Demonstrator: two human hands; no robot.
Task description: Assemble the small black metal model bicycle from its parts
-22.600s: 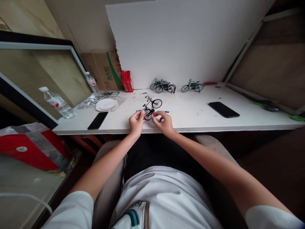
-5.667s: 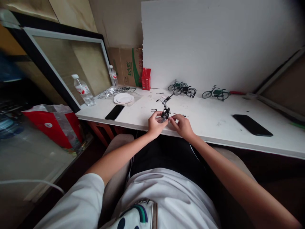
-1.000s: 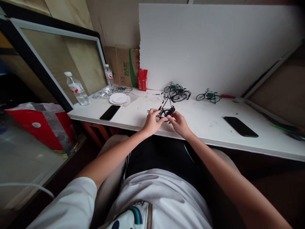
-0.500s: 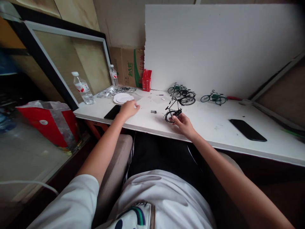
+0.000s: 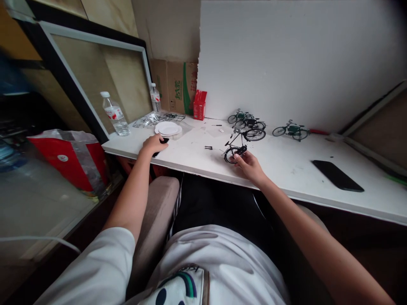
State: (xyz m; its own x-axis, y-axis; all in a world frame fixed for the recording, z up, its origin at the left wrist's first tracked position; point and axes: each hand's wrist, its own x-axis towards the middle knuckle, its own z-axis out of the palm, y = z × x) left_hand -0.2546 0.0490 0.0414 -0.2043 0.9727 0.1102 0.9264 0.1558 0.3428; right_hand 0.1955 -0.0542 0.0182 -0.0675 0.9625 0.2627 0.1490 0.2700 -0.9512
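Note:
Near the table's front edge, my right hand (image 5: 249, 167) is closed on a small black model bicycle (image 5: 233, 148), its thumb and fingers at the wheel and chain area. The bicycle is tilted, with one wheel near my fingers and another (image 5: 255, 134) farther back. My left hand (image 5: 153, 145) lies over a black phone (image 5: 164, 140) at the table's left, fingers apart and partly covering it. Between the hands lies a small black part (image 5: 208, 148). Behind the held bicycle stand green and black model bicycles (image 5: 241, 116), with another green one (image 5: 291, 130) to the right.
White plates (image 5: 168, 128), clear plastic packaging with black parts frames (image 5: 159, 118) and water bottles (image 5: 116, 116) are at the left. A red box (image 5: 199, 106) stands by a cardboard carton (image 5: 178, 87). Another black phone (image 5: 337, 175) lies at the right.
My left hand has moved left and down onto the left phone. My right hand keeps hold of the model bicycle. The whole view has shifted slightly.

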